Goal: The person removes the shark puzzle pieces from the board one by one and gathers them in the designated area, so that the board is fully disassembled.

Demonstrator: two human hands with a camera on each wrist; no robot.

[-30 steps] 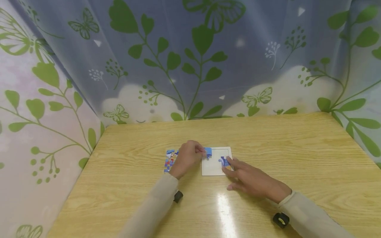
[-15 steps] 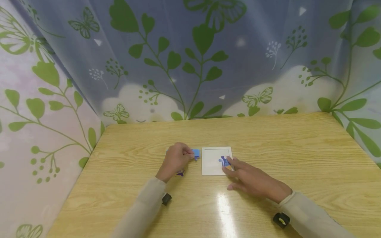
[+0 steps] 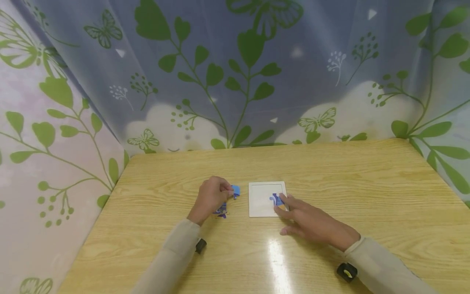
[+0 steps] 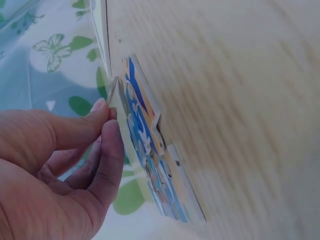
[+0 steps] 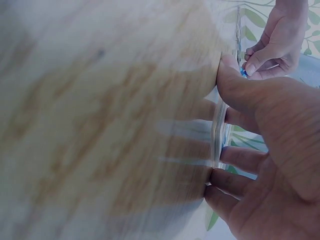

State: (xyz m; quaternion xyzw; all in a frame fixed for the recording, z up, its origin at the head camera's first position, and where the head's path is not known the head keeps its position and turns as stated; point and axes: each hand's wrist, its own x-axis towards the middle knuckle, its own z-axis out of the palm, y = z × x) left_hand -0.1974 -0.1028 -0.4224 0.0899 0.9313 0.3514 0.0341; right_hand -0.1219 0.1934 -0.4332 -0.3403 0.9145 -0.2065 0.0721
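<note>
Between thumb and fingertips, my left hand [image 3: 211, 197] pinches a blue jigsaw piece [image 3: 236, 191], left of the white puzzle tray [image 3: 261, 209]. Beneath and beside that hand lie several more jigsaw pieces [image 3: 222, 210], mostly covered by it in the head view. The left wrist view shows this colourful cluster [image 4: 142, 132] fitted close together on the wood, right by the fingertips. My right hand [image 3: 312, 220] has its fingers extended at the tray's right edge. Its fingertips rest at a blue and orange jigsaw piece [image 3: 277, 201] inside the tray.
The wooden table [image 3: 161, 171] reaches back to a curtain [image 3: 279, 90] printed with leaves and butterflies. A similar patterned cloth [image 3: 55, 134] hangs along the left side. Black straps with small devices sit at both wrists, such as the right wrist device [image 3: 346, 272].
My left hand has moved left with the blue jigsaw piece, from over the tray's upper left corner to above the other pieces. My right hand has stayed put.
</note>
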